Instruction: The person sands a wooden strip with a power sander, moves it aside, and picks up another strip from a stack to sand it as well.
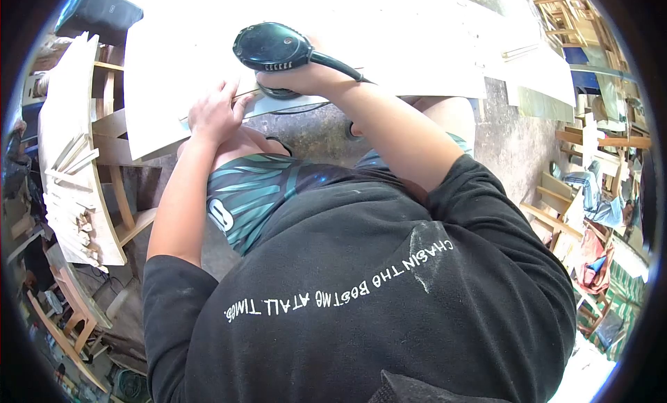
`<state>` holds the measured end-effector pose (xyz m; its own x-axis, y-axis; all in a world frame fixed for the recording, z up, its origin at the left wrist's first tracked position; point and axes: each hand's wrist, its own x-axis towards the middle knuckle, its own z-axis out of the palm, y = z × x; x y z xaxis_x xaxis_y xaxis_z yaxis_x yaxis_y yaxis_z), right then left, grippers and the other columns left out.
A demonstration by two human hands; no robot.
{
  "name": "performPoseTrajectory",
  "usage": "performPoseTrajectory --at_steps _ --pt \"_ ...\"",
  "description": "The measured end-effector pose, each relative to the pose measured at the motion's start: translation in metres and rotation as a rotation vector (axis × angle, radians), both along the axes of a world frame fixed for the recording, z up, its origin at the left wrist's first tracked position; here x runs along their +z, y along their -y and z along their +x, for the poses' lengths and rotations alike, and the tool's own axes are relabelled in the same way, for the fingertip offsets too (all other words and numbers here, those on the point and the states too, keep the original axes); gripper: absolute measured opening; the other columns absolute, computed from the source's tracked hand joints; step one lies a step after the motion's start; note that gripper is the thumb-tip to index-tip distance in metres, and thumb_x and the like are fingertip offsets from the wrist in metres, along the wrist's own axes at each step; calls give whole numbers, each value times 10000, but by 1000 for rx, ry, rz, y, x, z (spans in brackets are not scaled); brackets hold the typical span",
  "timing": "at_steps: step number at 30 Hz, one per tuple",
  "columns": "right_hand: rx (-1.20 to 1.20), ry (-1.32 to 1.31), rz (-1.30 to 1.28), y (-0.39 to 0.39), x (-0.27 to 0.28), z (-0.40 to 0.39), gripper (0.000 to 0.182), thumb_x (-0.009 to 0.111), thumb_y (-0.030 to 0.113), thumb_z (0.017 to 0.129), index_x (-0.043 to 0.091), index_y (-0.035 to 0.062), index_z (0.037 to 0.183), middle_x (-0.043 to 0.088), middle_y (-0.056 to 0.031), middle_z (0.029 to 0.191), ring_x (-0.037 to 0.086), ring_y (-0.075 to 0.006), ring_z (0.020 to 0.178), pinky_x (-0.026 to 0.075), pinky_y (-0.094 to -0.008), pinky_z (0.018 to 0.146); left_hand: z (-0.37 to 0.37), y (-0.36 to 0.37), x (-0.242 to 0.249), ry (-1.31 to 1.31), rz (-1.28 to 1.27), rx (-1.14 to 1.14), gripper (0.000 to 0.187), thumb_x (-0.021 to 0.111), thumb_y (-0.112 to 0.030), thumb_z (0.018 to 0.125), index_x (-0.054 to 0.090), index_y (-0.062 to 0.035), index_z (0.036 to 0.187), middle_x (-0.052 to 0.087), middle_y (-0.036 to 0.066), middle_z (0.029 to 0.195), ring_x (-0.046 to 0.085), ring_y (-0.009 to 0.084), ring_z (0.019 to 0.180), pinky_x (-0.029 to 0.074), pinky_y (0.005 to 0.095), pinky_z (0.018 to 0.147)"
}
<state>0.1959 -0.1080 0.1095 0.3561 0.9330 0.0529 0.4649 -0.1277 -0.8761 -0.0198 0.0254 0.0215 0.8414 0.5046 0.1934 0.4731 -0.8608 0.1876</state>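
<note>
My right hand (pixel 300 79) is wrapped round the body of a dark green electric sander (pixel 272 46). Its black cord (pixel 337 64) runs off over my forearm. The sander's base is low at the near edge of the white worktop (pixel 389 35). To the left, my left hand (pixel 214 113) grips a thin wooden strip (pixel 242 94) at that same edge, thumb and forefinger close together. The strip's end lies close to the sander's base; whether they touch is hard to tell.
Thin wood offcuts (pixel 73 222) are piled on a side board (pixel 69 125) at left. A dark box (pixel 104 17) is at the far left. Several wooden frames (pixel 559 14) crowd the right, where another person's legs (pixel 590 191) show. My knees are under the worktop edge.
</note>
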Motion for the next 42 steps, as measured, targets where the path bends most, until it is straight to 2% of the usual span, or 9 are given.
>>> performPoseTrajectory --at_steps 5,8,12,15,23,29,34,39,42 --pt "11 58 -299 20 16 33 377 734 438 836 754 107 1015 778 -117 951 724 -241 865 583 -396 841 0 1 3 -68 -72 28 446 594 -546 1006 723 -152 1170 718 115 1111 728 377 989 586 516 786" --pt "-124 43 -368 52 -2 77 591 828 458 864 721 73 1300 750 -123 1249 705 -229 1142 554 -367 999 -1 2 9 -102 -93 38 437 593 -543 1008 723 -148 1145 716 114 1113 727 378 994 585 522 784" --pt "-242 -110 -410 76 -1 96 593 819 425 893 697 63 1347 735 -125 1264 680 -233 1175 540 -373 1018 1 4 10 -117 -94 31 439 594 -537 1008 727 -142 1146 717 115 1128 724 379 1008 584 526 799" --pt "-190 101 -342 62 -11 79 540 784 531 831 771 130 1192 786 -113 1110 740 -245 1008 571 -374 908 1 3 9 -111 -62 16 456 597 -533 1006 720 -144 1210 716 120 1164 718 381 1037 583 524 827" --pt "-82 -4 -4 26 -3 15 339 747 354 798 743 94 1015 750 -187 954 707 -329 877 566 -443 817 2 0 -4 -129 -19 19 491 610 -519 1000 681 -148 1315 711 134 1204 715 394 1055 582 529 840" --pt "-300 -193 -306 75 -4 64 650 816 512 854 700 113 1353 727 -123 1308 677 -226 1194 522 -367 1035 2 3 11 -184 -128 53 448 618 -521 995 705 -148 1229 716 137 1168 717 405 1027 581 540 816" --pt "-262 -233 -454 76 28 64 657 792 498 881 670 128 1410 693 -111 1386 648 -223 1251 501 -367 1063 4 5 13 -148 -99 43 442 629 -521 988 707 -152 1218 720 127 1157 710 403 1035 579 532 828" --pt "-68 -147 -339 30 18 20 377 771 401 812 769 117 1060 771 -154 977 728 -271 920 569 -412 852 -3 -1 0 -139 -46 17 486 623 -512 989 686 -166 1325 707 125 1211 703 390 1065 578 518 843" --pt "-32 -22 -156 17 3 11 349 746 383 798 749 124 1031 764 -143 980 690 -289 875 566 -417 853 1 -2 -1 -170 -20 22 532 616 -510 990 658 -179 1405 698 121 1237 702 389 1064 576 516 851"
